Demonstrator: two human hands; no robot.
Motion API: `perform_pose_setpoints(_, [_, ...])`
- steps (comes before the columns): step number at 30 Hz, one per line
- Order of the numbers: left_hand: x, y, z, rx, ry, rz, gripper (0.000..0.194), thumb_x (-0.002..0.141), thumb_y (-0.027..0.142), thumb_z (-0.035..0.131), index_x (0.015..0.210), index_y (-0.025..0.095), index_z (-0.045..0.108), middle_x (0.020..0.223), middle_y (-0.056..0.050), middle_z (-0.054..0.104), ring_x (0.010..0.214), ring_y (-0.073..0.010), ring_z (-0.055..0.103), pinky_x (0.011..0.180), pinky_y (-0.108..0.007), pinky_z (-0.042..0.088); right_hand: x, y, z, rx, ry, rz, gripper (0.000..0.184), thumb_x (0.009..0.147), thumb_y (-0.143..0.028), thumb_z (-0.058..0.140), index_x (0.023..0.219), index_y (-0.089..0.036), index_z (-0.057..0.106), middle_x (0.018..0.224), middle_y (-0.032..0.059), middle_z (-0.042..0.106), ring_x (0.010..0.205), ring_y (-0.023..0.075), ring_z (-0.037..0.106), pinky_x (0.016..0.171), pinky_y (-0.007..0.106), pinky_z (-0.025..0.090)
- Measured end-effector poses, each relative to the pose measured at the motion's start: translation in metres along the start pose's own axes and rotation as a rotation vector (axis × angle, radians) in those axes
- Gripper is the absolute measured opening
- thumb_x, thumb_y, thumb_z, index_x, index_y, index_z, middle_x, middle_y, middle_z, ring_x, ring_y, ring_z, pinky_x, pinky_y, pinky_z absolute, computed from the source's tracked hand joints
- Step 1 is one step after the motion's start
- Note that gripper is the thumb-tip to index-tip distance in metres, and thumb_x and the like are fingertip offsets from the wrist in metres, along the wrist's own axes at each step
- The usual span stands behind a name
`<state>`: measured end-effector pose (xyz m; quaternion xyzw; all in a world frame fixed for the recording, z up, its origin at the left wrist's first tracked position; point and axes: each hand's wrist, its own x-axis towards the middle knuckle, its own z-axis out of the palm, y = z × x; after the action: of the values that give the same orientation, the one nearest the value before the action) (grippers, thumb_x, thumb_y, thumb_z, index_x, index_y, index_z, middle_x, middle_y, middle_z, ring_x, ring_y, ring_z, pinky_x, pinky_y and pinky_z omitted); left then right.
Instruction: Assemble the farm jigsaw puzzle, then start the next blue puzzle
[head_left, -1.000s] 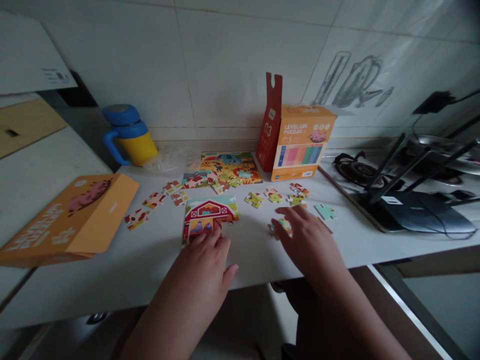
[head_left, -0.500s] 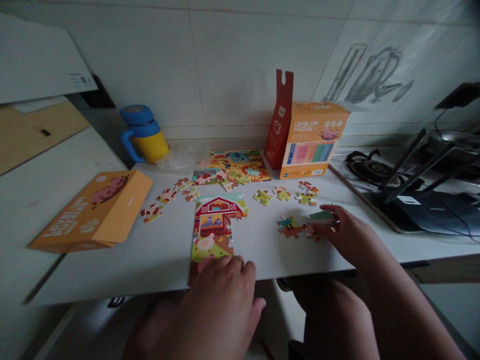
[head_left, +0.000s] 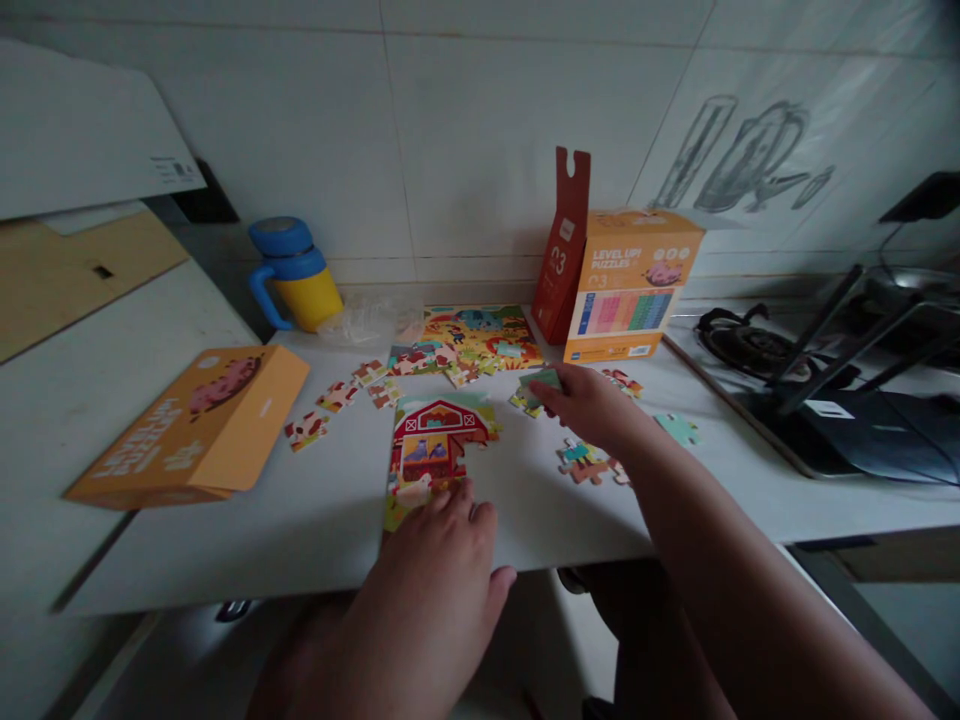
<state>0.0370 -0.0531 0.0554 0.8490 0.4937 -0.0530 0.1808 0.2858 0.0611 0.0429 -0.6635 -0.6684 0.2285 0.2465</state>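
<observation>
A partly joined puzzle (head_left: 427, 450) with a red barn and a white hen lies on the white table. My left hand (head_left: 442, 535) rests flat on its lower part, thumb apart, and covers some of the picture. Between the thumb and fingers of my right hand (head_left: 581, 395) is a pale green puzzle piece (head_left: 541, 384), held over other loose pieces to the right of the barn. Nearer to me, below my right forearm, lie several brown and blue pieces (head_left: 583, 462). A mint piece (head_left: 677, 429) sits to the right of that forearm.
Behind the barn lies a colourful picture sheet (head_left: 480, 325) with pieces on it. More loose pieces (head_left: 337, 396) are on the left. An orange puzzle box (head_left: 622, 290) stands at the back, an orange box lid (head_left: 195, 420) lies left, near a blue-yellow jug (head_left: 300, 285). A stove burner (head_left: 739, 340) and black router (head_left: 870, 430) are right.
My right hand has picked up the pale green piece from the right and carried it left toward the barn. My left hand has slid down to the puzzle's lower part.
</observation>
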Motion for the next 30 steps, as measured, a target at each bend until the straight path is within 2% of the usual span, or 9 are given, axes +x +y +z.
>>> perform_pose_setpoints(3, [0.0, -0.002, 0.0, 0.0, 0.024, 0.02, 0.044, 0.1, 0.034, 0.066, 0.139, 0.016, 0.069, 0.164, -0.023, 0.053, 0.151, -0.0404, 0.053, 0.125, -0.062, 0.045, 0.027, -0.006, 0.004, -0.055, 0.037, -0.083, 0.029, 0.097, -0.048, 0.06, 0.087, -0.022, 0.066, 0.073, 0.0018, 0.068, 0.065, 0.0169, 0.055, 0.06, 0.029, 0.035])
perform_pose_setpoints(7, [0.001, -0.01, -0.001, -0.009, 0.05, 0.031, 0.043, 0.098, 0.034, 0.068, 0.137, 0.016, 0.07, 0.159, -0.022, 0.058, 0.148, -0.0397, 0.056, 0.126, -0.061, 0.044, 0.038, 0.003, 0.016, 0.018, 0.096, -0.123, 0.03, 0.095, -0.049, 0.064, 0.099, -0.02, 0.07, 0.079, 0.0023, 0.07, 0.067, 0.0168, 0.055, 0.062, 0.029, 0.035])
perform_pose_setpoints(11, [0.004, -0.021, -0.003, -0.028, 0.073, 0.023, 0.049, 0.098, 0.033, 0.067, 0.143, 0.012, 0.068, 0.156, -0.023, 0.061, 0.146, -0.0388, 0.059, 0.126, -0.059, 0.045, 0.035, 0.023, 0.018, 0.121, 0.174, -0.084, 0.037, 0.093, -0.054, 0.066, 0.106, -0.02, 0.07, 0.081, 0.0032, 0.071, 0.067, 0.0175, 0.056, 0.061, 0.029, 0.038])
perform_pose_setpoints(15, [0.007, -0.03, -0.005, -0.047, 0.103, 0.017, 0.051, 0.099, 0.03, 0.065, 0.145, 0.01, 0.066, 0.154, -0.022, 0.063, 0.143, -0.0372, 0.062, 0.123, -0.057, 0.049, 0.037, 0.039, 0.004, 0.379, 0.368, 0.02, 0.041, 0.097, -0.06, 0.056, 0.104, -0.021, 0.066, 0.077, 0.0028, 0.068, 0.061, 0.016, 0.054, 0.056, 0.027, 0.039])
perform_pose_setpoints(17, [0.009, -0.033, -0.004, -0.05, 0.106, 0.02, 0.049, 0.099, 0.03, 0.065, 0.145, 0.011, 0.067, 0.155, -0.021, 0.063, 0.145, -0.0358, 0.06, 0.125, -0.056, 0.047, 0.038, 0.044, -0.004, 0.351, 0.435, 0.087, 0.04, 0.097, -0.059, 0.053, 0.098, -0.021, 0.067, 0.074, 0.0028, 0.067, 0.058, 0.0157, 0.053, 0.055, 0.028, 0.038])
perform_pose_setpoints(19, [0.011, -0.034, -0.003, -0.041, 0.104, 0.016, 0.051, 0.099, 0.031, 0.065, 0.146, 0.011, 0.066, 0.159, -0.02, 0.06, 0.149, -0.035, 0.056, 0.127, -0.055, 0.044, 0.039, 0.049, -0.008, 0.209, 0.423, 0.139, 0.038, 0.096, -0.055, 0.054, 0.089, -0.02, 0.067, 0.068, 0.0031, 0.065, 0.057, 0.0162, 0.053, 0.055, 0.029, 0.035])
perform_pose_setpoints(23, [0.022, -0.035, -0.002, -0.03, 0.115, 0.005, 0.054, 0.098, 0.033, 0.066, 0.15, 0.014, 0.064, 0.168, -0.02, 0.049, 0.157, -0.0344, 0.046, 0.131, -0.053, 0.038, 0.041, 0.055, -0.007, -0.079, 0.283, 0.168, 0.035, 0.094, -0.047, 0.056, 0.077, -0.02, 0.069, 0.064, 0.0038, 0.065, 0.06, 0.0181, 0.056, 0.057, 0.031, 0.033])
perform_pose_setpoints(27, [0.036, -0.034, -0.004, -0.041, 0.115, 0.018, 0.051, 0.098, 0.035, 0.067, 0.147, 0.018, 0.067, 0.173, -0.022, 0.04, 0.162, -0.0377, 0.038, 0.132, -0.056, 0.033, 0.043, 0.053, 0.0, -0.287, 0.131, 0.139, 0.035, 0.096, -0.045, 0.056, 0.086, -0.02, 0.077, 0.074, 0.0071, 0.075, 0.068, 0.0207, 0.063, 0.061, 0.031, 0.037])
perform_pose_setpoints(30, [0.042, -0.034, -0.004, -0.044, 0.123, 0.013, 0.054, 0.098, 0.034, 0.068, 0.149, 0.019, 0.066, 0.174, -0.021, 0.038, 0.163, -0.0389, 0.035, 0.132, -0.057, 0.032, 0.046, 0.042, 0.003, -0.456, 0.109, 0.107, 0.035, 0.098, -0.043, 0.056, 0.103, -0.02, 0.081, 0.096, 0.0126, 0.081, 0.084, 0.0255, 0.071, 0.07, 0.033, 0.044])
